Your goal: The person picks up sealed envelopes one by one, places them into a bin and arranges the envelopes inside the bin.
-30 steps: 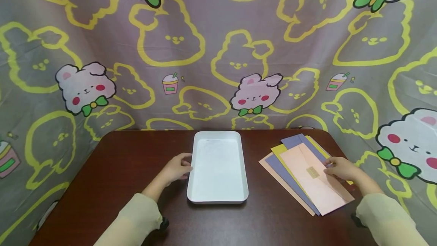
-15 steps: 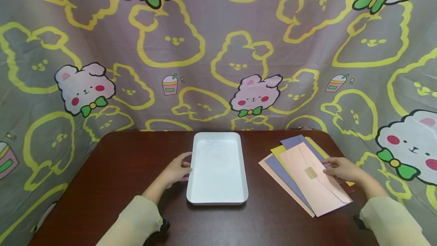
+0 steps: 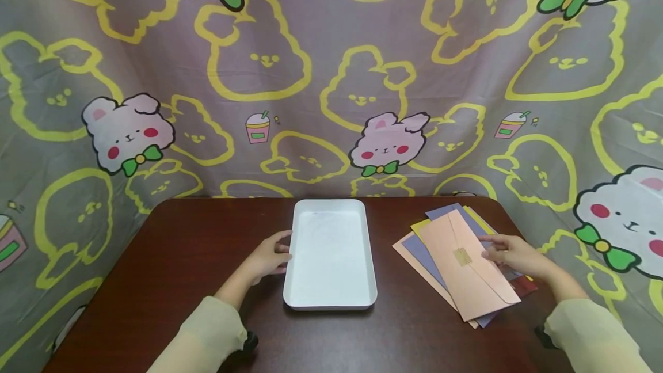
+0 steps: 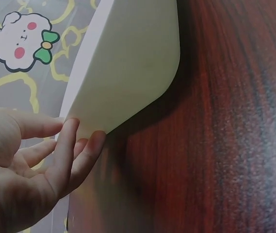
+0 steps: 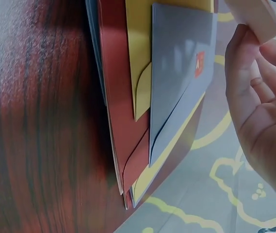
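Observation:
A pale pink envelope (image 3: 468,269) with a gold seal is pinched at its right edge by my right hand (image 3: 513,255). It is lifted above a pile of envelopes; in the right wrist view only its corner shows, between thumb and fingers. The pile has a grey-blue envelope (image 5: 179,77), a yellow envelope (image 5: 140,63) and a red envelope (image 5: 123,107), among others. My left hand (image 3: 266,255) rests with loosely bent fingers against the left wall of a white rectangular tray (image 3: 330,307), with fingertips touching the outside near the rim. Nothing lies in the tray.
The dark red-brown wooden table (image 3: 207,258) carries the tray in the middle and the envelope pile to its right. A grey curtain (image 3: 311,73) with cartoon bears and rabbits hangs behind the table and at both sides.
My right hand has moved a little left and up, bringing the pink envelope left over the pile. More of the envelopes beneath it now show at right. The left hand and tray stay put.

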